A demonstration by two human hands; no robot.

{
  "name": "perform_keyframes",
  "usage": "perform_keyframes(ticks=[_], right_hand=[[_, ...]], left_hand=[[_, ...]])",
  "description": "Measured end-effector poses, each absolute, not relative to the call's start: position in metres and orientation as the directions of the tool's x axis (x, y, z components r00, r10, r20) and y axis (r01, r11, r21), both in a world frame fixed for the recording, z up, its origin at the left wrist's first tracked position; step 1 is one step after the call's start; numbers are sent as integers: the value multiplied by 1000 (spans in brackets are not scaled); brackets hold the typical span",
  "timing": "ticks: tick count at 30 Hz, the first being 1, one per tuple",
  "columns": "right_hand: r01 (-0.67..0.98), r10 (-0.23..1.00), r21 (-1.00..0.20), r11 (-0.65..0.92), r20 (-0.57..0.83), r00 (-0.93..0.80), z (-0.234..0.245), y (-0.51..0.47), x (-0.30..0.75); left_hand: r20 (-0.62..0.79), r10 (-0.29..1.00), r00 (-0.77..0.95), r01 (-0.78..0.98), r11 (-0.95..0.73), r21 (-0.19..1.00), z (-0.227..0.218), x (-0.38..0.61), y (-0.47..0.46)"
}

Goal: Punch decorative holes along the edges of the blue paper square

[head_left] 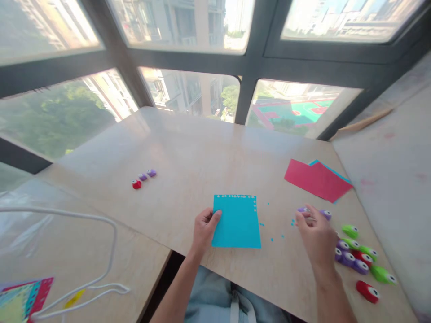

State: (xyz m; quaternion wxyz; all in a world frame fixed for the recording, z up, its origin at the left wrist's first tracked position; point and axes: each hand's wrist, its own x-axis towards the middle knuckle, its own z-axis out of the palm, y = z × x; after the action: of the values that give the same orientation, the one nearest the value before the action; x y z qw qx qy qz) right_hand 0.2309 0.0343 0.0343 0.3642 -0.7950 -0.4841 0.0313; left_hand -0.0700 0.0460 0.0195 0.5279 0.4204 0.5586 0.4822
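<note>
A square sheet of blue paper (pixel 236 224) lies on the table, with small holes punched along its top edge and the upper part of its right edge. My left hand (pixel 204 229) grips the sheet's left edge, thumb on top. To the right, my right hand (pixel 316 231) is closed with its fingertips on a small purple paper punch (pixel 303 209), partly hidden by the fingers. Another purple punch (pixel 326 214) sits just behind that hand. Tiny blue paper bits (pixel 272 239) are scattered between the sheet and my right hand.
Several green, purple and red punches (pixel 361 267) cluster at the right. Red paper sheets (pixel 318 181) lie behind them over a blue one. Three small punches (pixel 142 177) stand at the left. A white cable (pixel 114 237) and punched coloured papers (pixel 42 291) occupy the lower left.
</note>
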Motion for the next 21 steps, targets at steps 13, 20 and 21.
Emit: perform_keyframes(ticks=[13, 20, 21], right_hand=[[781, 792, -448, 434, 603, -93, 135, 93, 97], [450, 704, -542, 710, 556, -442, 143, 121, -25], [405, 704, -581, 706, 516, -488, 137, 125, -44]], left_hand=[[-166, 986, 8, -369, 158, 916, 7, -76, 52], [-175, 983, -52, -495, 127, 860, 1, -71, 59], [-206, 975, -83, -506, 137, 852, 0, -71, 60]])
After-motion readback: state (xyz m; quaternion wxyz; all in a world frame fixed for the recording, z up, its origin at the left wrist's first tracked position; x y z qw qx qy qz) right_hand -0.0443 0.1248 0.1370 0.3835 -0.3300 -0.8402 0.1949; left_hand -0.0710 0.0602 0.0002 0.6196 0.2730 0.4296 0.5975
